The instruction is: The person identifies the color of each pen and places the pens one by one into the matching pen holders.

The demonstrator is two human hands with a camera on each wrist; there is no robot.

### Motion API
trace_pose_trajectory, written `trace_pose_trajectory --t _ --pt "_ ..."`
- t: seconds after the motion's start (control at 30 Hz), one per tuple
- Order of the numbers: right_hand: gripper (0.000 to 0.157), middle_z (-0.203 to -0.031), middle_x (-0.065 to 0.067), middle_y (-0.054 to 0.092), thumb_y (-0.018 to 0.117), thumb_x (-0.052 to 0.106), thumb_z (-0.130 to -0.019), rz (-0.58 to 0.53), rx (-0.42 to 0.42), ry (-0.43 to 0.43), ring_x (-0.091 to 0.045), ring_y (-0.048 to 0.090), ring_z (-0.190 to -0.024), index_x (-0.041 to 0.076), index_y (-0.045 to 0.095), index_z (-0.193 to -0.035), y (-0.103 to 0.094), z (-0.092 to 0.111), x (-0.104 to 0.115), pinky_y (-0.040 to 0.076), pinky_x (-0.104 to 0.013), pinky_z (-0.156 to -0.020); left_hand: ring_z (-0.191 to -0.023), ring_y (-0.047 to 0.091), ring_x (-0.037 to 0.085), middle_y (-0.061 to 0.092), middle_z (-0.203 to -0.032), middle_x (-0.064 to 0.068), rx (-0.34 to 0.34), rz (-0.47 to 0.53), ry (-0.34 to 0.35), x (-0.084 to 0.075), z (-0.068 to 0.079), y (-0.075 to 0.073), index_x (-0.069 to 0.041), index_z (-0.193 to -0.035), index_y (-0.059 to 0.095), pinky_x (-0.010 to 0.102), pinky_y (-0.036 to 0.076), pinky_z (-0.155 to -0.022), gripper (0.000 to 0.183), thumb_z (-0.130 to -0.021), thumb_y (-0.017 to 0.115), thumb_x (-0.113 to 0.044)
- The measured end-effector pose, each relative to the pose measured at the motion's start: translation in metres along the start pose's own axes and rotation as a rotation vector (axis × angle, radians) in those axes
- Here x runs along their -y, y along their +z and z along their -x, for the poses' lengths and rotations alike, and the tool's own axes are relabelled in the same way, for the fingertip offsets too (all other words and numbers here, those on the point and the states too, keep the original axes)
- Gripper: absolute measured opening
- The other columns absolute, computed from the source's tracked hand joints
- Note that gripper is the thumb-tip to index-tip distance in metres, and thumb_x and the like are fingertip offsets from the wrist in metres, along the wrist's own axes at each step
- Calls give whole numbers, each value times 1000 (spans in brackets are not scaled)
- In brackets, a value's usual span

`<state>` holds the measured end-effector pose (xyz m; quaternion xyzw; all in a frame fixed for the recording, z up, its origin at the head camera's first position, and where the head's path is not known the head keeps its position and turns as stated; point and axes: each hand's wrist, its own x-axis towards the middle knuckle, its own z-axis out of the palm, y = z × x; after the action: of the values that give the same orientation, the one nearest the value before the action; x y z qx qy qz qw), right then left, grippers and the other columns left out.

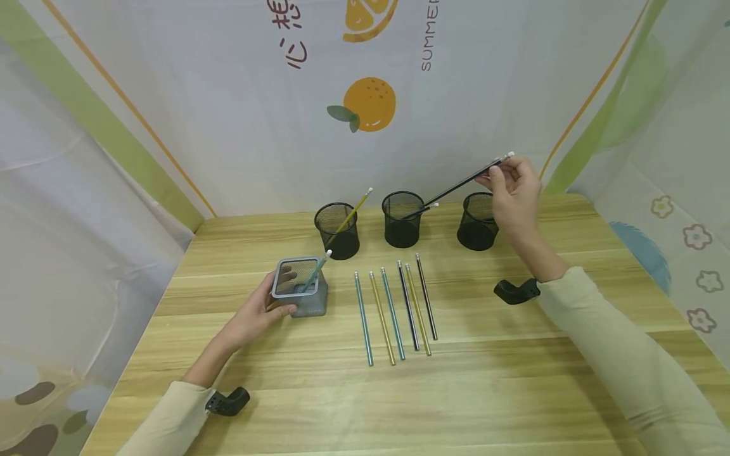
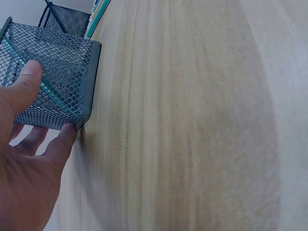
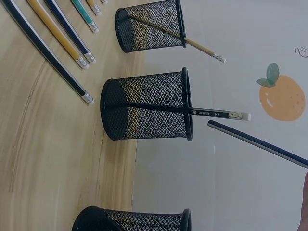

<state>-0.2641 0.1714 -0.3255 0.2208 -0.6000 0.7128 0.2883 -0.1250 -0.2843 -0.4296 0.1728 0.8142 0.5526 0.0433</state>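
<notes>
Clearly legible on the dark pencil leaning in the middle cup (image 1: 402,238) is "HB" (image 3: 217,114); the smaller print beside it is too fine to read. The backdrop cloth (image 1: 228,126) bears 想 and 心, a printed orange (image 1: 369,104) and "SUMME", its next letter cut off. The right hand (image 1: 516,193) pinches another dark pencil (image 1: 464,182) near its eraser, tip just beyond the middle cup's rim, the leaning pencil close by. The left hand (image 1: 259,316) grips a grey square holder (image 1: 310,305) containing a teal pencil (image 1: 317,272). Six pencils (image 1: 393,313) lie on the surface (image 1: 285,392). The left cup (image 1: 343,246) holds a yellow pencil (image 1: 358,206); the right hand partly hides the right cup (image 1: 476,238).
</notes>
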Motion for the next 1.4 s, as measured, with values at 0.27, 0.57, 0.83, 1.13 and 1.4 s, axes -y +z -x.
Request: trace_pose_trajectory --t 0.27,0.57,0.83,1.13,1.4 --pt "12 -103 -23 56 49 -13 -101 3 36 -4 -23 65 -89 -3 55 -103 4 0 -7 59 -31 -87 -141 33 47 31 -156 28 -1 7 -3 1 1 0 1 -157 23 50 37 -111 75 -95 65 8" --pt "7 -106 -21 55 49 -12 -101 26 71 35 -22 65 -91 -6 53 -104 7 1 -14 58 -30 -88 -141 34 46 31 -156 27 0 7 -6 0 1 0 0 -158 23 45 40 -110 76 -95 66 7" --pt "9 -108 -20 55 49 -10 -102 38 124 55 -23 64 -94 -9 53 -110 9 1 -22 58 -31 -89 -142 33 46 32 -156 27 -5 1 -10 1 1 0 1 -157 23 54 34 -112 75 -96 66 6" --pt "10 -108 -24 56 47 -10 -103 136 190 53 -20 65 -92 -17 49 -110 13 3 -32 57 -29 -90 -142 33 46 32 -156 27 -8 -1 -21 1 0 0 0 -157 23 54 35 -112 75 -96 65 7" --pt "17 -109 -23 57 50 -6 -104 178 228 98 -21 64 -94 -17 52 -116 12 3 -33 57 -28 -89 -141 34 46 32 -156 27 -7 1 -24 -1 0 0 0 -157 23 51 36 -112 75 -95 65 8"
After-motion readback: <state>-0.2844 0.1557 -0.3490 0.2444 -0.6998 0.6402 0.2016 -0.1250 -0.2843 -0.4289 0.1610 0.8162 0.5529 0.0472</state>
